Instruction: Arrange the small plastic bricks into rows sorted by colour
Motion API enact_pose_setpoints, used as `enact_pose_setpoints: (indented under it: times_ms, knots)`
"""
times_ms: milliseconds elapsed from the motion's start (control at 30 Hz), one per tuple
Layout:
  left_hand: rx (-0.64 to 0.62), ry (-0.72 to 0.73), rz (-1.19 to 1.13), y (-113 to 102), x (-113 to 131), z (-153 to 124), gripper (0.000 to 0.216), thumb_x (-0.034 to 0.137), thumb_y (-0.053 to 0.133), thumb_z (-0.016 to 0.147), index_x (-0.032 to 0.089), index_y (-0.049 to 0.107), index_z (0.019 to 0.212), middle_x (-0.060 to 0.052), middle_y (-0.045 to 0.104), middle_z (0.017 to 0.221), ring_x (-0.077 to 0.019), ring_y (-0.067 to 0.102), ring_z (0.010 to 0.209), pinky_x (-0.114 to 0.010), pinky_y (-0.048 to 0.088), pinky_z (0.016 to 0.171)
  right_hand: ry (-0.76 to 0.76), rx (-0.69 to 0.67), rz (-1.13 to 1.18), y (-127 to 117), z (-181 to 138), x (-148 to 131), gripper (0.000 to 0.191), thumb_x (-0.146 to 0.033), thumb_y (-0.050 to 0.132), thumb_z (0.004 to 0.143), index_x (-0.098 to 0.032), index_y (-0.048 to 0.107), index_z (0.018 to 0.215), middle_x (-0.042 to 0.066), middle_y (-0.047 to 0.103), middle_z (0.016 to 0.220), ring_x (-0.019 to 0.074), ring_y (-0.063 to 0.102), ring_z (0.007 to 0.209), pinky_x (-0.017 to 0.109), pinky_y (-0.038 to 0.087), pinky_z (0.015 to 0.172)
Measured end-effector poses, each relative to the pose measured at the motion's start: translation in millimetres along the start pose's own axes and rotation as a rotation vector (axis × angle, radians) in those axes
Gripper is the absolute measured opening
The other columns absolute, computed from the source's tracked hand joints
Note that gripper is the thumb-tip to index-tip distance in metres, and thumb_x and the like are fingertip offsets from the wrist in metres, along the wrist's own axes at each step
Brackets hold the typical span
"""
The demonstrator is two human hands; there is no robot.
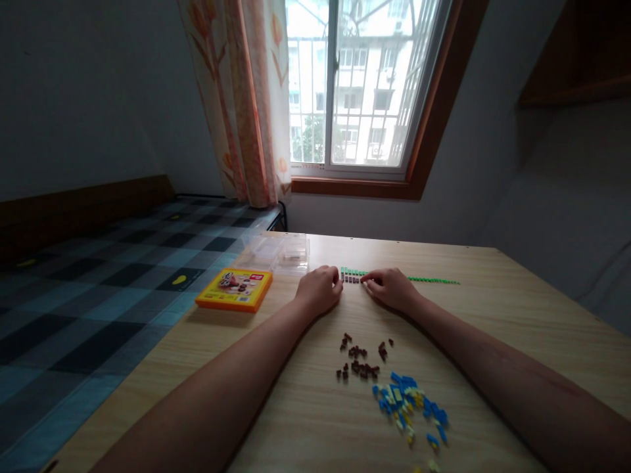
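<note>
A short row of small brown building bricks (351, 280) lies on the wooden table, just in front of a long row of green bricks (434, 280). At the left end of the brown row rests my left hand (320, 289), its fingers curled together; whether a brick is between them is hidden. My right hand (389, 288) is at the row's other end, thumb and index finger close together at the last brown brick. Nearer to me lies a loose pile of brown bricks (363, 369). Beside it spreads a heap of blue, yellow and cream bricks (404, 397).
A yellow-orange box (235, 290) sits at the table's left edge. Behind it are clear plastic trays (283, 253). A bed with a checked cover (113, 282) stands along the left. Beyond the table are a window (365, 85) and a curtain (246, 98).
</note>
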State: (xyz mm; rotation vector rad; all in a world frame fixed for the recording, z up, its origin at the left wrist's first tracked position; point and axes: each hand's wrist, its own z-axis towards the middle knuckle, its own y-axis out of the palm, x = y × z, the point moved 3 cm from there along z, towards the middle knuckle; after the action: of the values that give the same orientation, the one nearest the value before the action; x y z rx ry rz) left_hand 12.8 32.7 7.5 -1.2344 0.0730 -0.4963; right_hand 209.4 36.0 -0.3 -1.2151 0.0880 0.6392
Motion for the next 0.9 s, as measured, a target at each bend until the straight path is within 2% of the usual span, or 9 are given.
enact_pose_setpoints:
  times_ms: [700, 900]
  knots:
    - [-0.026, -0.003, 0.01, 1.3, -0.1, -0.6, 0.021, 0.036, 0.048, 0.089, 0.022, 0.064, 0.088, -0.004, 0.067, 0.095, -0.0175, 0.06, 0.079, -0.028, 0.043, 0.067, 0.016, -0.007, -0.015, 1.5, 0.4, -1.7, 0.031, -0.028, 0.053, 0.08, -0.023, 0.079, 0.095, 0.002, 0.07, 0.064, 0.0123, 0.05, 0.051, 0.025, 0.033, 0.054]
    - [-0.012, 0.003, 0.015, 0.9, 0.1, -0.2, 0.02, 0.036, 0.048, 0.088, 0.022, 0.063, 0.086, -0.004, 0.067, 0.094, -0.0175, 0.06, 0.077, -0.028, 0.041, 0.063, 0.031, -0.001, 0.004, 1.5, 1.1, -1.6, 0.031, -0.028, 0.052, 0.08, -0.022, 0.079, 0.095, 0.003, 0.07, 0.066, 0.0124, 0.051, 0.052, 0.025, 0.034, 0.055]
